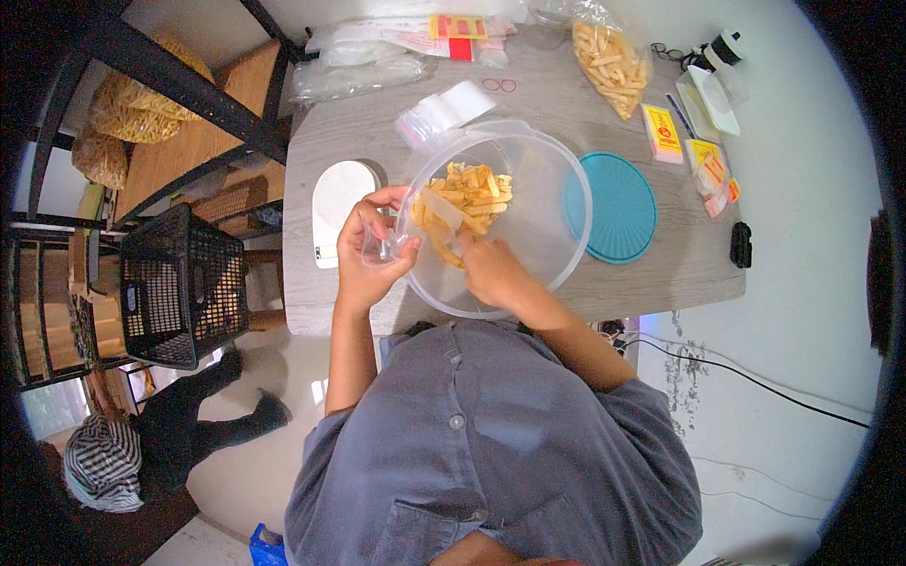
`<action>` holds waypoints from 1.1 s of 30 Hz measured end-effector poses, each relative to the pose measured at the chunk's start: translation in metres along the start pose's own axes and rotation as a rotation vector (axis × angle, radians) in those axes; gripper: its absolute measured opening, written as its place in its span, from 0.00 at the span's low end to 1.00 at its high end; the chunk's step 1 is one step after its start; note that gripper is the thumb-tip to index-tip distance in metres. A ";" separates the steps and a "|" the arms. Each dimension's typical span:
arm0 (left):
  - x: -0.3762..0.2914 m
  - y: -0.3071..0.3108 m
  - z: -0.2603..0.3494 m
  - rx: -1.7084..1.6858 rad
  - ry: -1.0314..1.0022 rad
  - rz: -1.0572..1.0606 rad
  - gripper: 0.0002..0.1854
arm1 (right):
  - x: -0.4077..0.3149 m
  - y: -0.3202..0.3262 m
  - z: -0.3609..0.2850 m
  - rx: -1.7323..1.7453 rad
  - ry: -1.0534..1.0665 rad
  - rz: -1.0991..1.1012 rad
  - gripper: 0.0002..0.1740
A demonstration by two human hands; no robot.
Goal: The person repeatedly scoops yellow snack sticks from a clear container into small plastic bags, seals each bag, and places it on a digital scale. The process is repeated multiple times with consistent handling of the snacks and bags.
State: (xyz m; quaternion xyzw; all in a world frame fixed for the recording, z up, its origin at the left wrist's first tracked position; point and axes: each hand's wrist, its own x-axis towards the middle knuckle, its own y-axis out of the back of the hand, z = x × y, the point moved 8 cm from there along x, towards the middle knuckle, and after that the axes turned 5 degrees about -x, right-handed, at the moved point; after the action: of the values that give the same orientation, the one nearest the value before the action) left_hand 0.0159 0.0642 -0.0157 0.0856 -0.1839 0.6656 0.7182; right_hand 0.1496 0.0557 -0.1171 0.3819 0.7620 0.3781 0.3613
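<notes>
A round translucent plastic tub (545,191) stands on the table in front of me, with stick-shaped yellow snacks (478,187) at its far left part. My left hand (375,244) is at the tub's left rim and grips a small clear plastic bag (379,247), whose mouth reaches over the rim. My right hand (492,269) is inside the tub at the near edge of the snacks, by the bag; its fingertips are partly hidden, so whether it pinches a stick cannot be told. Left of the tub lies a white digital kitchen scale (345,205).
A teal ribbed lid (616,209) lies right of the tub. Behind are small plastic bags (453,110), red rubber bands (499,85) and a large snack bag (612,67). A black plastic crate (184,283) stands at left; another person (170,439) is at lower left.
</notes>
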 end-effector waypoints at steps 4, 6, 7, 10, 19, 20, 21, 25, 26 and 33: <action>-0.002 -0.005 0.001 -0.022 0.002 -0.015 0.19 | 0.002 0.000 0.004 0.198 0.022 0.062 0.14; -0.002 -0.007 0.001 -0.031 0.009 -0.015 0.19 | 0.003 0.005 0.010 0.477 0.027 0.097 0.14; -0.001 -0.008 0.002 -0.024 0.009 -0.016 0.19 | 0.005 0.006 0.014 0.613 0.020 0.103 0.14; -0.001 -0.009 0.004 -0.013 0.015 -0.008 0.19 | 0.010 0.000 0.016 0.826 -0.005 -0.010 0.16; -0.002 -0.008 0.006 -0.031 -0.006 0.043 0.19 | 0.014 0.014 0.029 0.835 0.006 0.039 0.18; -0.001 -0.007 0.005 -0.031 -0.008 0.054 0.19 | 0.013 0.016 0.032 0.852 -0.020 0.060 0.18; 0.000 -0.005 0.005 -0.030 -0.011 0.065 0.18 | 0.013 0.018 0.035 0.871 -0.032 0.089 0.17; 0.003 0.000 0.002 -0.014 -0.014 0.087 0.18 | 0.012 0.030 0.040 0.816 -0.102 0.101 0.17; 0.004 0.002 0.002 0.007 -0.021 0.093 0.18 | 0.009 0.041 0.036 0.792 -0.039 0.160 0.17; 0.018 0.026 -0.016 0.113 0.060 0.152 0.16 | -0.024 0.097 0.025 0.663 -0.018 0.361 0.17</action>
State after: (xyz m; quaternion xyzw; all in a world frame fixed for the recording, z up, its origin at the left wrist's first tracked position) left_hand -0.0061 0.0895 -0.0261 0.0920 -0.1304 0.7297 0.6649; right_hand 0.2114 0.0837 -0.0394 0.6097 0.7601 0.1650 0.1523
